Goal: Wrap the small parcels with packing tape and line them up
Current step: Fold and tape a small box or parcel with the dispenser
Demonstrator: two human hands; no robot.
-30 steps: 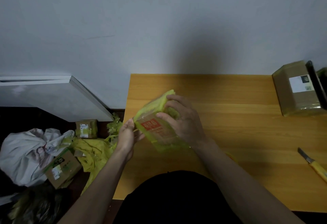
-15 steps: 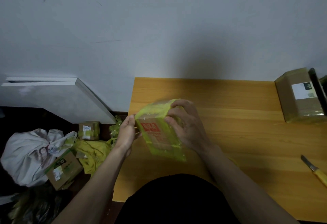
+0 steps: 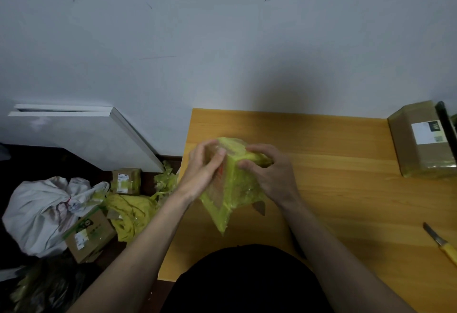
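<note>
A small cardboard parcel [image 3: 231, 189], mostly covered in yellow-green tape, is held tilted above the left part of the wooden table [image 3: 333, 189]. My left hand [image 3: 202, 171] lies against its left face, fingers and thumb bent round the top edge. My right hand [image 3: 269, 174] grips the parcel's top right corner with curled fingers. A red mark shows on the face between the hands. A loose tape end hangs from the parcel's lower corner. A larger taped parcel [image 3: 420, 139] with a white label stands at the table's far right.
A yellow-handled knife [image 3: 441, 242] lies near the table's right edge. On the floor to the left are two small boxes [image 3: 126, 180] [image 3: 90, 234], crumpled yellow tape scraps [image 3: 133, 213], a white bag [image 3: 44, 211] and a leaning white board [image 3: 81, 134].
The parcel has been turned so its labelled face points left. My left hand moved from the lower left corner up onto that face; my right hand shifted to the top right.
</note>
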